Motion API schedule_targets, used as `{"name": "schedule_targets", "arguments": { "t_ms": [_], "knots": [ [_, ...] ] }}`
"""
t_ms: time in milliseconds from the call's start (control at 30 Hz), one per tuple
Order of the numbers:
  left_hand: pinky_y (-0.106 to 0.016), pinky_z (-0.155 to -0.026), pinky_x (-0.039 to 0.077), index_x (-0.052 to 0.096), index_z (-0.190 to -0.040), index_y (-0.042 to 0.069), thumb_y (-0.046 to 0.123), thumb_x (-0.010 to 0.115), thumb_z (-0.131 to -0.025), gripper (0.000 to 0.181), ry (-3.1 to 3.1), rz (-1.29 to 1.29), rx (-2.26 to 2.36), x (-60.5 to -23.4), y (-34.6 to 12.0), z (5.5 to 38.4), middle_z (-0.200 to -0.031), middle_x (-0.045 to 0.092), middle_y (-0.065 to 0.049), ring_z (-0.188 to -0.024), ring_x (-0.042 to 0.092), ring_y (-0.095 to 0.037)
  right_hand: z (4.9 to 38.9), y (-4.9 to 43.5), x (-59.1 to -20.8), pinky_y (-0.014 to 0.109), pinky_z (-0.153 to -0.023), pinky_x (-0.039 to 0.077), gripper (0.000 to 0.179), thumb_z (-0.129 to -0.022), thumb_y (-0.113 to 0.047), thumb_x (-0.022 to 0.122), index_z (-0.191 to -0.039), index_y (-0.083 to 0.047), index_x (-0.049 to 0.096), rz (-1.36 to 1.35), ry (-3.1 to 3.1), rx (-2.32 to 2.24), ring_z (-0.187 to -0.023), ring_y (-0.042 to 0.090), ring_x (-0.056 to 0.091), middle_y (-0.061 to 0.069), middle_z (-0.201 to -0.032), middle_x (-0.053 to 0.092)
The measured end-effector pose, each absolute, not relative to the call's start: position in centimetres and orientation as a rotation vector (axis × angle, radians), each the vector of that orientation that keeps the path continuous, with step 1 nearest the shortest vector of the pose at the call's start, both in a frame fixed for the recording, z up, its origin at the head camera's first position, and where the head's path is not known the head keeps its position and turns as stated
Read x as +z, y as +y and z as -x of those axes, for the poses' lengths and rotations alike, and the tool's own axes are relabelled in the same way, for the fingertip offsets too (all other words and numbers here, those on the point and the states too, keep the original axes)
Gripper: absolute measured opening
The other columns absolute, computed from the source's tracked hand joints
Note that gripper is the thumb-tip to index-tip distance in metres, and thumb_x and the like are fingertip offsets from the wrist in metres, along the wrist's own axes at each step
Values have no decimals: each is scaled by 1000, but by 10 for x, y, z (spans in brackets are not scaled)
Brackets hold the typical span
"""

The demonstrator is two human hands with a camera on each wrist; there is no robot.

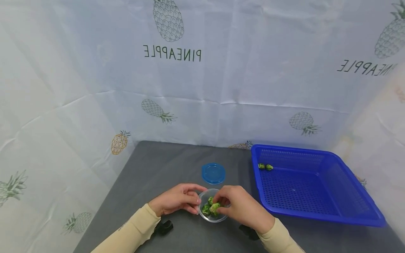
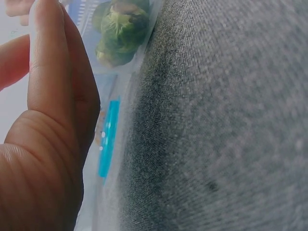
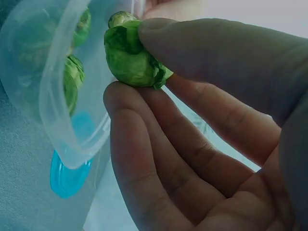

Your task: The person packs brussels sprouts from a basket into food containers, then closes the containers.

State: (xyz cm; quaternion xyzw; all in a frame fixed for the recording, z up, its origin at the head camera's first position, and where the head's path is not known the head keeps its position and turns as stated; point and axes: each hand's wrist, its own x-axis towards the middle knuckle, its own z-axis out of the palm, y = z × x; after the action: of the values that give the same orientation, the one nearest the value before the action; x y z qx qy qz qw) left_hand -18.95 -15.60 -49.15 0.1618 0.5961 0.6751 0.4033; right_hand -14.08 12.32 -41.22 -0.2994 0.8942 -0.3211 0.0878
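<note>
A small clear plastic bowl (image 1: 212,220) stands on the grey table with several green Brussels sprouts (image 1: 206,209) in it. My left hand (image 1: 180,201) holds the bowl at its left side, fingers and thumb at the rim and wall. Between thumb and fingers, my right hand (image 1: 242,207) pinches a Brussels sprout (image 3: 130,57) at the bowl's mouth. In the left wrist view, sprouts (image 2: 122,31) show through the bowl's wall, beyond the fingers. Just behind the bowl lies a round blue lid (image 1: 213,173).
A large blue plastic basket (image 1: 297,209) stands on the right, with two Brussels sprouts (image 1: 265,167) in its far left corner. White cloth (image 1: 221,77) printed with pineapples hangs behind and beside the grey table (image 1: 152,168).
</note>
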Motion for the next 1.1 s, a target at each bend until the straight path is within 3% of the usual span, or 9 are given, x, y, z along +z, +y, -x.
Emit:
{"name": "schedule_targets", "arguments": {
  "t_ms": [233, 500, 833, 1100],
  "knots": [
    [-33, -86, 69, 49, -160, 3, 13, 70, -105, 60, 1504, -403, 1714, -491, -156, 189, -102, 75, -4, -86, 77, -12, 140, 118, -420, 21, -72, 58, 18, -87, -7, 89, -99, -16, 80, 910, 2655, -905, -81, 6, 66, -10, -92, 71],
    [-34, -87, 69, 49, -159, 3, 12, 70, -105, 59, 1510, -411, 1715, -490, -156, 188, -102, 75, -4, -87, 77, -13, 138, 115, -422, 20, -68, 54, 18, -86, -8, 90, -95, -17, 78, 947, 2656, -865, -76, 2, 61, -12, -87, 67],
    [-33, -87, 69, 49, -160, 3, 13, 70, -105, 59, 1505, -413, 1705, -489, -155, 189, -103, 75, -4, -87, 77, -12, 140, 117, -422, 23, -73, 61, 15, -89, -10, 89, -101, -14, 82, 911, 2599, -923, -81, -5, 65, -4, -95, 76],
    [-35, -87, 69, 51, -159, 6, 15, 71, -105, 59, 1505, -391, 1712, -493, -155, 189, -103, 76, -6, -87, 77, -14, 142, 140, -402, 24, -75, 62, 15, -94, -10, 84, -109, -11, 82, 873, 2669, -886, -86, 1, 69, 1, -102, 77]
  ]
}}
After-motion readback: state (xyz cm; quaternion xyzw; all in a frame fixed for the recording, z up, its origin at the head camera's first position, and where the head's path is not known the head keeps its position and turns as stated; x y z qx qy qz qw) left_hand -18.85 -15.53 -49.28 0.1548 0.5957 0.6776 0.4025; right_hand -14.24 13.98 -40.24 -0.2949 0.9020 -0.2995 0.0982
